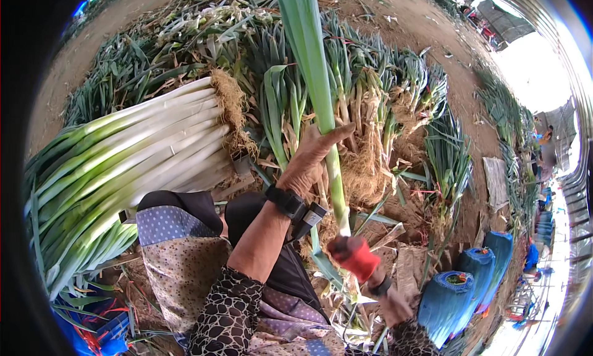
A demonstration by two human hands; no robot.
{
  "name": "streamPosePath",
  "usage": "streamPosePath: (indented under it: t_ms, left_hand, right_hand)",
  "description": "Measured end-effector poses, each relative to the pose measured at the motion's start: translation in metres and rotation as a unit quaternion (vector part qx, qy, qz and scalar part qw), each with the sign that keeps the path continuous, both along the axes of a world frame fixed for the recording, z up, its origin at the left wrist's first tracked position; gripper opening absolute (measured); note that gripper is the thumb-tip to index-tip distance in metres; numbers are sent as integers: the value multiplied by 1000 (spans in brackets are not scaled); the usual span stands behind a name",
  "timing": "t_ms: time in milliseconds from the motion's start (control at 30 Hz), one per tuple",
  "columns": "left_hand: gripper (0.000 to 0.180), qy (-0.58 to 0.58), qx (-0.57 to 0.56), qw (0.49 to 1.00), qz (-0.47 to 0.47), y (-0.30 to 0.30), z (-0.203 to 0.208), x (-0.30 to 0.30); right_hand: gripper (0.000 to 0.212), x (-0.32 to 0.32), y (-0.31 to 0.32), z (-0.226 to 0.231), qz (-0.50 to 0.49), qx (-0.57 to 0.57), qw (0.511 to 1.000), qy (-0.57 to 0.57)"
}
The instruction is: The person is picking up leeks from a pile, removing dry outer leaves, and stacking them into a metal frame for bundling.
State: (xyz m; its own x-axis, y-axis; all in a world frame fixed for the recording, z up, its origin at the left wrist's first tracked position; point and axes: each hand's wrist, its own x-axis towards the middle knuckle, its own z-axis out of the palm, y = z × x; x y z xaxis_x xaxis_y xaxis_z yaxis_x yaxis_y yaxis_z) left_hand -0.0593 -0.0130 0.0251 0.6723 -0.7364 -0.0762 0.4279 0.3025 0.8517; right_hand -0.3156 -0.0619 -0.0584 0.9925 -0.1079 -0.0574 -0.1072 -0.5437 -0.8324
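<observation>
My left hand (312, 155) is wrapped round the pale green shaft of a leek (315, 78), the thumb lying across it. The leek stands nearly upright, its broad green leaves rising past the top edge. At its whitish lower end my right hand (353, 257), in a red glove and slightly blurred, is closed round the stem; its root end is hidden. A small dark box is strapped to my left wrist. On my left lies a large pile of clean white leeks (160, 137), their brown roots (230, 109) lined up toward the middle.
Untrimmed leeks (364, 109) with dry roots stand in a row ahead. Several blue barrel-like containers (454, 282) stand at the lower right. Blue plastic with red strips (105, 331) is at the lower left. Peeled leaves litter the bare soil (401, 22); a patterned cloth (179, 257) covers my lap.
</observation>
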Motion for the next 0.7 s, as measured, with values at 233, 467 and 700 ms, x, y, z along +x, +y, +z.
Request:
streamPosePath:
  t_ms: [233, 467, 700]
  left_hand:
    - [75, 7, -27, 1000, 1, -5, 3, 5]
    - [75, 18, -58, 998, -22, -10, 8, -6]
    - [48, 51, -78, 994, -51, -3, 3, -16]
  right_hand:
    - [13, -176, 70, -93, 5, -180, 933, 311]
    - [54, -142, 24, -38, -293, -77, 934, 191]
    - [90, 80, -18, 61, -278, -275, 902, -185]
